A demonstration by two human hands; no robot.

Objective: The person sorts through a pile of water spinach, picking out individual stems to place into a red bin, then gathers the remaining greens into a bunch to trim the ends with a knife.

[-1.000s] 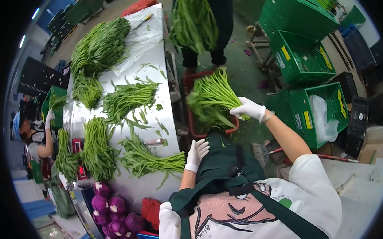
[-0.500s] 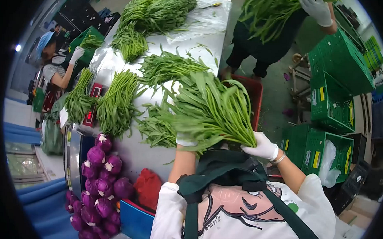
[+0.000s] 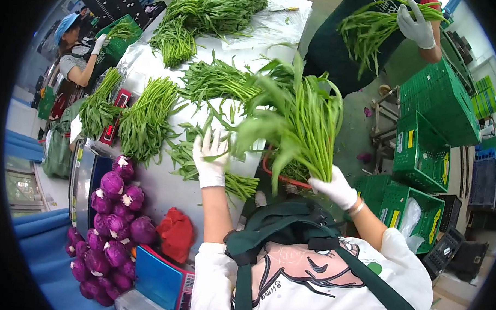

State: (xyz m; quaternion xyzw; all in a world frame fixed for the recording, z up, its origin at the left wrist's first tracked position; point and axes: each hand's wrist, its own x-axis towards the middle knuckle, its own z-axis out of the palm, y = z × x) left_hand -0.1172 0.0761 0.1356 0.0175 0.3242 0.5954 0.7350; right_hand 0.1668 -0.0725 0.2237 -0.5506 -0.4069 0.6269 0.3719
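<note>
In a white glove, my right hand is closed round the stem ends of a large bunch of leafy greens, whose leaves fan up and to the left, partly blurred. My left hand, also gloved, has its fingers spread and holds nothing. It is over the metal table, beside a smaller bunch of greens lying at the table's edge. Two more bunches rest further left, near a scale with a red display.
Purple cabbages, a red cloth and a blue-topped scale are at the lower left. Green crates stand at the right. One co-worker holds greens at the upper right; another person is at the upper left.
My left hand has come out from beneath the leaves, up and to the left, with fingers spread. The bunch in my right hand is more upright. The co-worker's greens have moved down and right.
</note>
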